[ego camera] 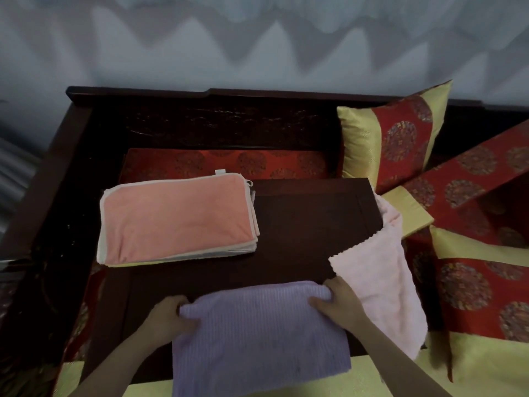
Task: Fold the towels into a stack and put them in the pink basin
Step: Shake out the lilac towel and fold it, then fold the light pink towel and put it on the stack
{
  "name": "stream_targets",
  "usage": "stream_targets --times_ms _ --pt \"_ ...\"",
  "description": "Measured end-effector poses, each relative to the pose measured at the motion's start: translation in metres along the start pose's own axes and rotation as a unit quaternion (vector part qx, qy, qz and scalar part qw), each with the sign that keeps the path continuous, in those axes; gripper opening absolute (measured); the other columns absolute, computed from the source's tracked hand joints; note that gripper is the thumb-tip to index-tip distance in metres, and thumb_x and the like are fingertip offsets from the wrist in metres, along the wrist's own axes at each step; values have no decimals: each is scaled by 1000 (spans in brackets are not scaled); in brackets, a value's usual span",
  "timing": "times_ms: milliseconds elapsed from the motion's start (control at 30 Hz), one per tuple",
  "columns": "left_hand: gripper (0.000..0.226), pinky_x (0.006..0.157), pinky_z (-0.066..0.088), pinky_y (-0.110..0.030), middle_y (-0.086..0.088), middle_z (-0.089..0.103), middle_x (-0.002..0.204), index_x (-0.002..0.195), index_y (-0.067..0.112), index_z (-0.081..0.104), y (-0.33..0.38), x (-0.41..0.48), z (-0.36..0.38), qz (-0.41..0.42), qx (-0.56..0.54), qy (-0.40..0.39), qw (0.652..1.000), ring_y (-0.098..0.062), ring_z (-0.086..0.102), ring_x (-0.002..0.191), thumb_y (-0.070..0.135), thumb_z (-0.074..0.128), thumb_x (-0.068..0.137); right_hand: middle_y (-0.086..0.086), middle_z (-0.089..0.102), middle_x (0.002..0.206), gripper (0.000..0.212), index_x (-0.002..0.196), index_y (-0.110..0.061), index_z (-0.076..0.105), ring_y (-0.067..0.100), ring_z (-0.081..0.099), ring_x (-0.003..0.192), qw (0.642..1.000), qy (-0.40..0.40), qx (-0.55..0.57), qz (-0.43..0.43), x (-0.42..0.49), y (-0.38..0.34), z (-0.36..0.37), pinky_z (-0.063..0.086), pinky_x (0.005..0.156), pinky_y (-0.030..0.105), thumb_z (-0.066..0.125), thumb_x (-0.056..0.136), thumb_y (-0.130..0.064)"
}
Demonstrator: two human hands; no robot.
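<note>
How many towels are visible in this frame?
At least 3: a lilac towel held in both hands at the near edge, a pale pink one draped at the right, and a folded stack at the left, salmon on top, hiding more layers.

Bare table (pixel 300 224) between folded stack (pixel 177 219) and pink towel (pixel 380 282).

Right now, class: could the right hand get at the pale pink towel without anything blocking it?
Probably yes. The right hand is busy gripping the lilac towel, but the pale pink towel lies uncovered right beside it.
</note>
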State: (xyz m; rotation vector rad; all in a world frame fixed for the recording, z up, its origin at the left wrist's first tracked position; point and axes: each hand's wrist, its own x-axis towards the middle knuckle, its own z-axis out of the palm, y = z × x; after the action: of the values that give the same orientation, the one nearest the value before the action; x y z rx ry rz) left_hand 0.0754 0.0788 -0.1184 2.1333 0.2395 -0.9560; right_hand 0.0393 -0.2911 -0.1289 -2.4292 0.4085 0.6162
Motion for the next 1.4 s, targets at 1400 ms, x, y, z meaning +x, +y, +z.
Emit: stream_targets --times_ms 1400 --pt "31 96 41 -39 -13 61 112 113 6 59 185 56 45 296 84 206 929 -30 57 107 17 55 85 5 46 117 55 118 -17 44 27 46 111 947 243 -44 206 31 16 -59 44 78 40 62 78 -49"
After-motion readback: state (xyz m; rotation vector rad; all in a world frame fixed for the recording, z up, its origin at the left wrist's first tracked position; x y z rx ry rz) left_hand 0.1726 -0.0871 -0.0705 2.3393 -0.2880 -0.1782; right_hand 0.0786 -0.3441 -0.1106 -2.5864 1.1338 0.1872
